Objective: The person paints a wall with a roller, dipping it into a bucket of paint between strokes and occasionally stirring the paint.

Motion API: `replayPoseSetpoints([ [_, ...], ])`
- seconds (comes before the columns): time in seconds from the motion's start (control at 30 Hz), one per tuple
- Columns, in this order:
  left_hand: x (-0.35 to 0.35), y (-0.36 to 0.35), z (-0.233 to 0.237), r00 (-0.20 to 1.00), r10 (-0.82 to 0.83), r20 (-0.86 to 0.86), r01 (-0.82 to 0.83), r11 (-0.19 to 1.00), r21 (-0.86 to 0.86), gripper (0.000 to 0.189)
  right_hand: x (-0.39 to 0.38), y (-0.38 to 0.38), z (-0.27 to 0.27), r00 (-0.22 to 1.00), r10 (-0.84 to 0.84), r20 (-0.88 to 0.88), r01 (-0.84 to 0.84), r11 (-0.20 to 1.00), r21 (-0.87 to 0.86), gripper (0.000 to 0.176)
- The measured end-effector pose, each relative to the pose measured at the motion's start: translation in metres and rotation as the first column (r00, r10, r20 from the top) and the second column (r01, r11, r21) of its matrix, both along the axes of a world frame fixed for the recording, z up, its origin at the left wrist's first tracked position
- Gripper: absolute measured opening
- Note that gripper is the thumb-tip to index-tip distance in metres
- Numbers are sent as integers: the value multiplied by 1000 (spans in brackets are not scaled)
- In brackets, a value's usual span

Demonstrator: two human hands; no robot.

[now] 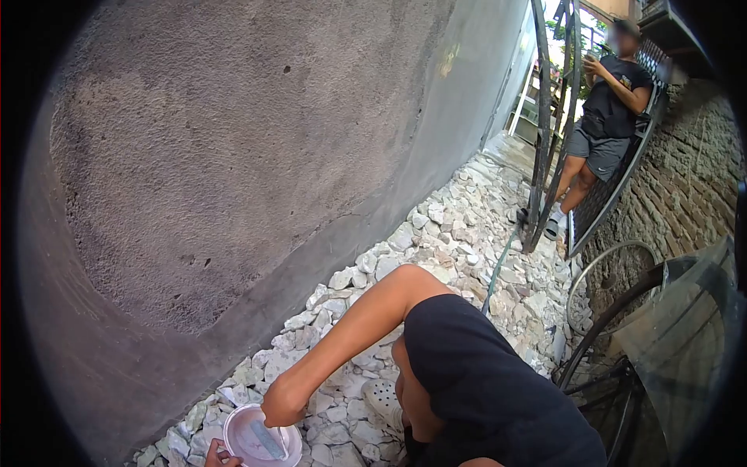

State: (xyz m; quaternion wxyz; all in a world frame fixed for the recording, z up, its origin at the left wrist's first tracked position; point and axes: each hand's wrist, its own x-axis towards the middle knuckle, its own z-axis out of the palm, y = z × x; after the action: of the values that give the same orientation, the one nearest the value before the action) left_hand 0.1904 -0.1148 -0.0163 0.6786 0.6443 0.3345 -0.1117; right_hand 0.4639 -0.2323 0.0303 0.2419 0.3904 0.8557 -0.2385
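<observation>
My right hand (286,401) is closed around the handle of a small paint roller, its arm bent and reaching down from the right. The roller's grey-blue sleeve (267,440) lies inside a round, pale pink tub (229,426), touching its inner side. At the bottom edge of the view, my left hand (222,456) grips the tub's near-left rim, only its fingers showing. The tub is low over white broken stones (334,424), close to the foot of a grey plastered wall (233,156).
Rubble covers the narrow passage. A person (611,101) stands farther along by leaning dark metal bars (542,132). To the right are a bicycle wheel (591,342), a clear sheet (685,342) and a rough block wall (677,187). A green hose (499,268) crosses the stones.
</observation>
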Motion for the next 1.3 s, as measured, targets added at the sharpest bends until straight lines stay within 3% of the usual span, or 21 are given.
replayPoseSetpoints([
  [0.13,1,2,1,997,42,-64,-44,999,-28,62,1,1,-3,999,53,-5,-53,998,17,29],
  [0.27,-1,7,-7,996,38,-78,-40,999,-30,42,1,4,-16,999,31,25,-30,1000,-2,30],
  [0.37,7,-6,14,998,25,-59,-22,999,40,34,3,0,-17,999,-36,9,36,999,-10,31],
  [0.47,8,-7,16,997,21,-81,-15,997,72,32,4,-1,-13,1000,-2,17,2,1000,-9,32],
  [0.57,-4,15,-23,994,-64,-90,70,995,70,31,5,1,-20,1000,-5,-7,4,1000,-16,33],
  [0.67,-1,7,-9,992,-34,-123,45,995,87,29,3,1,-17,999,-30,33,31,999,-32,33],
  [0.77,-4,5,-12,998,25,-62,-22,998,53,34,4,3,-22,1000,-6,16,7,999,-38,33],
  [0.97,2,-4,6,992,63,-105,-57,996,62,52,5,1,-19,1000,-30,7,30,999,-37,33],
  [1.07,2,0,5,992,15,-127,-7,998,60,52,7,4,-37,997,21,-77,-16,998,61,21],
  [1.17,-2,0,4,992,36,-121,-28,997,67,50,6,2,-23,1000,-30,1,30,999,-44,32],
  [1.3,-8,10,-13,996,-4,-91,7,999,35,48,6,0,-21,999,-38,-26,37,999,-32,31],
])
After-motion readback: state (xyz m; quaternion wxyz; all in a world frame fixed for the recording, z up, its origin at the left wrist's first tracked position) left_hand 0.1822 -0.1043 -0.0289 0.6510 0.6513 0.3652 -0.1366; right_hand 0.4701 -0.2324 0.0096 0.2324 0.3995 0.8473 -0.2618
